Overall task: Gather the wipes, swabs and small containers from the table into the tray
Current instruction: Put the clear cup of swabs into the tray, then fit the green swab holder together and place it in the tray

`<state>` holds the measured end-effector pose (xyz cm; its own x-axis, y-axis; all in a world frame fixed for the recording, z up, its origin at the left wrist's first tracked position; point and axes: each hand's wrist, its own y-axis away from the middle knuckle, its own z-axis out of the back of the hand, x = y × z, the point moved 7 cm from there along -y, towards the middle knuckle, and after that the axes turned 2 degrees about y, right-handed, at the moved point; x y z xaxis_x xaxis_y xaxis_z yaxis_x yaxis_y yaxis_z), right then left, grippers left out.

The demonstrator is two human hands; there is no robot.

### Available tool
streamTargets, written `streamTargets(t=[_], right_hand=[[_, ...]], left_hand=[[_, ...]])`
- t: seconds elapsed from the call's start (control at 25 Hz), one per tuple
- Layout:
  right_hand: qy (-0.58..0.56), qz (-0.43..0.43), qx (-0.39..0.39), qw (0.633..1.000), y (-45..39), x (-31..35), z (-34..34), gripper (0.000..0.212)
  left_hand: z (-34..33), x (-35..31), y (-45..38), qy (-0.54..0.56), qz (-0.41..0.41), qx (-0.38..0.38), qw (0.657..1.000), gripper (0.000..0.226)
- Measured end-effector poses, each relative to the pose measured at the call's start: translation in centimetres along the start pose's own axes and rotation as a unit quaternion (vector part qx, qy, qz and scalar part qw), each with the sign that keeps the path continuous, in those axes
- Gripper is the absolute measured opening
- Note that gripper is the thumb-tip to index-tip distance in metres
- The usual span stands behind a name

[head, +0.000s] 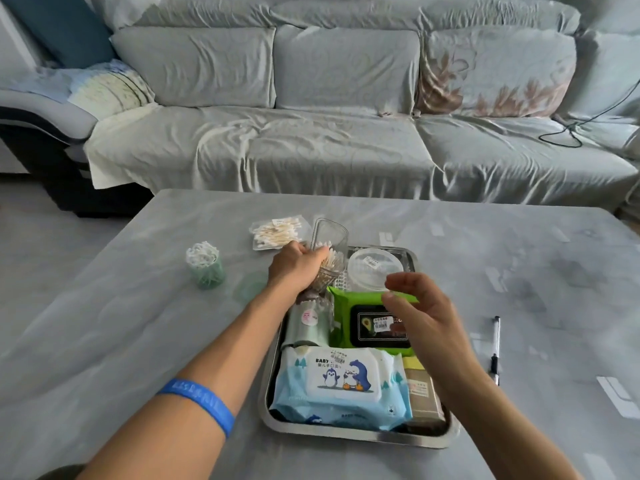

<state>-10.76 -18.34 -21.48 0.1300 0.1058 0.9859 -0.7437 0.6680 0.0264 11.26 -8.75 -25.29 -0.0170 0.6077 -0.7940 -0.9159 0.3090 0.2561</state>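
1. Head view looks down on a grey marbled table (138, 323) with a long grey-covered sofa (346, 133) behind it and pale floor to the left.
2. My left hand (298, 266) grips a clear swab box (330, 251) with its lid flipped up, fingers curled round it, at the far left corner of the metal tray (346, 436).
3. My right hand (420, 313) hovers over the green wipes pack (341, 306), fingers apart and loosely bent, holding nothing.
4. Inside the tray lie the green pack, a blue penguin wipes pack (341, 389) nearest me, a round clear container (374, 268) at the far side, a pale green tube (308, 327) on the left, and a tan box (420, 393) on the right.
5. Outside the tray, on the table: a bag of wooden swabs (277, 232) just beyond my left hand, and a green cup of white picks (206, 265) well to the left.
6. A pen (496, 348) lies on the table to the right of the tray.
7. A blue wristband (201, 403) circles my left forearm.
8. On the sofa, a folded blanket (107, 86) sits at the left end and a black cable (571, 129) trails at the right.
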Motion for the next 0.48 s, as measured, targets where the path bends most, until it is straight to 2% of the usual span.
streamTargets(t=[0.2, 0.32, 0.4, 0.48], right_hand=[[0.037, 0.007, 0.006, 0.999, -0.7, 0.2, -1.0, 0.017], [0.071, -0.001, 0.035, 0.997, -0.7, 0.3, -2.7, 0.014], [0.107, 0.0, 0.06, 0.992, -0.6, 0.4, -4.2, 0.01], [0.148, 0.023, 0.078, 0.986, -0.5, 0.6, -5.7, 0.007]], left_hand=[[0.3, 1.1, -0.9, -0.098, 0.002, -0.043, 0.994, 0.06], [1.0, 2.1, -0.2, -0.052, 0.004, -0.04, 0.998, 0.05], [2.8, 2.4, 0.5, -0.018, -0.049, -0.081, 0.995, 0.036], [6.3, 2.6, 1.1, -0.047, -0.148, -0.183, 0.971, 0.026]])
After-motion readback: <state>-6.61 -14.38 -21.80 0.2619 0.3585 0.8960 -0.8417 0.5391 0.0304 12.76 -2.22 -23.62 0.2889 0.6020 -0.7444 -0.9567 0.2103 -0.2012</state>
